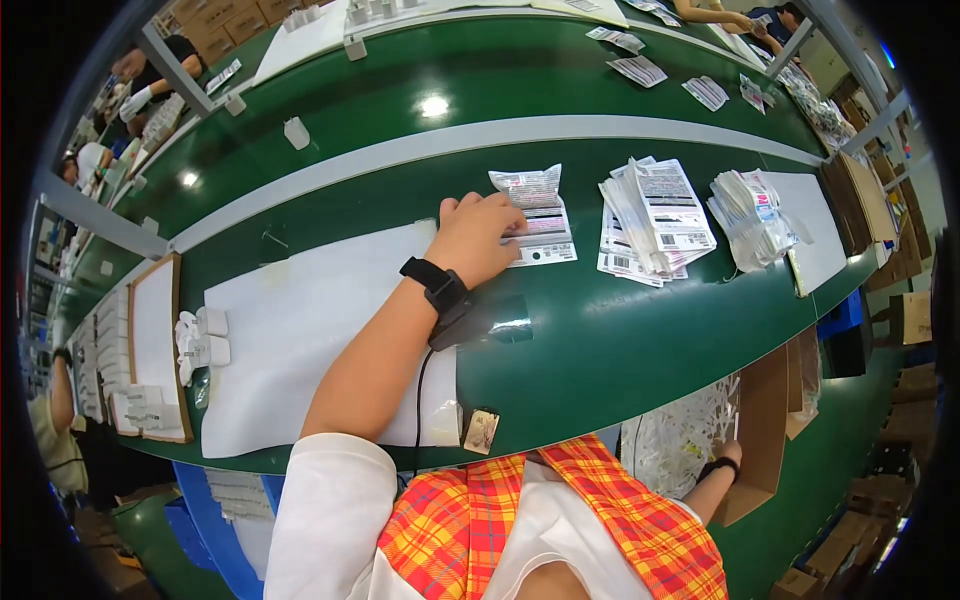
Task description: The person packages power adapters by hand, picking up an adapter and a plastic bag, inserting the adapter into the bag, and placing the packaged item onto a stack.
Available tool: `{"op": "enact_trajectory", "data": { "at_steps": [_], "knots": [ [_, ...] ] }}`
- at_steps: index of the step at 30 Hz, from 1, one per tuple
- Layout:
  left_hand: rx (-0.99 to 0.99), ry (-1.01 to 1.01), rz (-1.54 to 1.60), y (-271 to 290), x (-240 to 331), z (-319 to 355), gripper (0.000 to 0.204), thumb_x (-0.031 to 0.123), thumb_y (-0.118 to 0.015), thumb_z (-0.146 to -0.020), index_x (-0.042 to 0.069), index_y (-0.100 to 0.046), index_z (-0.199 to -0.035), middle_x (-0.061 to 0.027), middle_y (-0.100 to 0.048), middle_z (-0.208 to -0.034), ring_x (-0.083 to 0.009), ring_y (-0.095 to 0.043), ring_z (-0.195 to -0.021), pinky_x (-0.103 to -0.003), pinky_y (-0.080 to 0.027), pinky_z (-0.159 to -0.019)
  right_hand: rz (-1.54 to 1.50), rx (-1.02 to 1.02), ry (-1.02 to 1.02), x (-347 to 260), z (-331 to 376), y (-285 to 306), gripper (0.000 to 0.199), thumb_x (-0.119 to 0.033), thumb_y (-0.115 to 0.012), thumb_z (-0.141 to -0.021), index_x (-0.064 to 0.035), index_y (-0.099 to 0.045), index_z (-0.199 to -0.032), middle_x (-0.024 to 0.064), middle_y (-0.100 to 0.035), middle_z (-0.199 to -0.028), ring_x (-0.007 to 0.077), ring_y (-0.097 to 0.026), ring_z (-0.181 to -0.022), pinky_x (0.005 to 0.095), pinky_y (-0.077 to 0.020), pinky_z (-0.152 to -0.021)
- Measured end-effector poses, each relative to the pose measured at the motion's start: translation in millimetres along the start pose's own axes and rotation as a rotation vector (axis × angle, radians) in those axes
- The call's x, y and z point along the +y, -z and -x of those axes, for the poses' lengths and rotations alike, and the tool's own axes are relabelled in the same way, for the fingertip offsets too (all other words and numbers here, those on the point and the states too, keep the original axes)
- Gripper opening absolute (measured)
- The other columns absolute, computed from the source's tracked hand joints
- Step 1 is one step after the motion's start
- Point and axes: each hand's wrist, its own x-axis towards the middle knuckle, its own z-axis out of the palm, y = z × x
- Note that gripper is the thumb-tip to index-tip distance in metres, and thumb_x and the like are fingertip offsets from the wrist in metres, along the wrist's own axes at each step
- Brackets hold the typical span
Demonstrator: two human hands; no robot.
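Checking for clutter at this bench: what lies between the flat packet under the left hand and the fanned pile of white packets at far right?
In the head view, a stack of printed packets lies between the flat packet under the left hand and the fanned pile.

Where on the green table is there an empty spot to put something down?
The big white sheet is mostly bare between the small white blocks and the left hand. Bare green table lies below the packet stacks. It is crowded around the flat printed packets, white packet stack and bundled bags.

I'm looking at a factory packing line: green conveyor belt (600, 340), printed packets (655, 215) stacked on it, workers beyond.
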Motion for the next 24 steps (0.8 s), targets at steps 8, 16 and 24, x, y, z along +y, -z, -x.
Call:
{"op": "enact_trajectory", "data": {
  "at_steps": [8,16,24],
  "knots": [
    [0.166,-0.033,-0.273,3.5,13.0,7.7,0.033,0.021,-0.068,-0.072,0.016,-0.063,-0.104,-0.0039,-0.057,-0.101,-0.0249,-0.050,-0.099,-0.041,-0.034,-0.084,-0.645,0.509,0.430,-292.2,-34.1,300.8,0.041,-0.012,-0.057,-0.090,0.0027,-0.049,-0.127,0.0169,-0.054,-0.127,0.0295,-0.053,-0.114,0.0379,-0.0390,-0.100],
    [0.118,0.052,-0.381,-7.9,11.9,19.4,0.047,0.039,-0.068,-0.080,0.017,-0.056,-0.119,-0.0044,-0.054,-0.110,-0.0250,-0.048,-0.104,-0.043,-0.036,-0.087,-0.570,-0.363,1.082,-557.3,-2.6,277.3,0.066,-0.016,-0.063,-0.083,-0.0046,-0.034,-0.142,0.0218,-0.051,-0.126,0.0359,-0.052,-0.112,0.0391,-0.0436,-0.096],
    [0.115,0.078,-0.288,-5.1,-4.1,16.4,0.056,0.044,-0.066,-0.081,0.018,-0.052,-0.128,-0.0106,-0.048,-0.128,-0.0297,-0.044,-0.115,-0.046,-0.034,-0.094,-0.410,-0.254,1.542,-611.3,-36.1,275.4,0.079,-0.019,-0.073,-0.071,-0.0039,-0.037,-0.140,0.0236,-0.053,-0.123,0.0410,-0.055,-0.107,0.0395,-0.0437,-0.096]
  ]
}}
